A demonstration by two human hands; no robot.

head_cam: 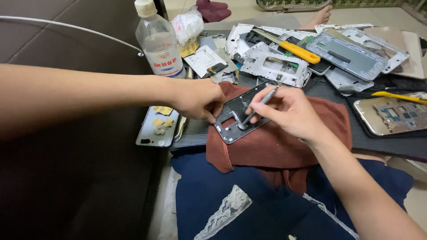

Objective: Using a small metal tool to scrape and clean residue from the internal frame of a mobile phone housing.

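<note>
Head view is looking down on a cluttered dark worktop [391, 144], and the left hand [195, 98] is coming in from nine o'clock, its fingers curled and pinching the upper-left edge of the dark phone frame [238, 116]. At about eleven o'clock from that hand a clear plastic bottle [158, 40] is standing upright, and at seven o'clock a pale phone back cover [158, 128] is lying flat with yellowish scraps on it. The phone frame is resting on a rust-red cloth [284, 146], its long axis running from seven o'clock up toward one o'clock, tilted between the two hands. The right hand [289, 111] is reaching in from five o'clock and gripping a slim grey tool [260, 106] like a pen, the tip pressing into the lower middle of the frame, which lies at nine o'clock from that hand. Both hands are touching the frame, the left at its edge, the right only through the tool. Farther right, at one o'clock, a yellow-handled tool [298, 51] is lying across a heap of silver phone frames [351, 53].
</note>
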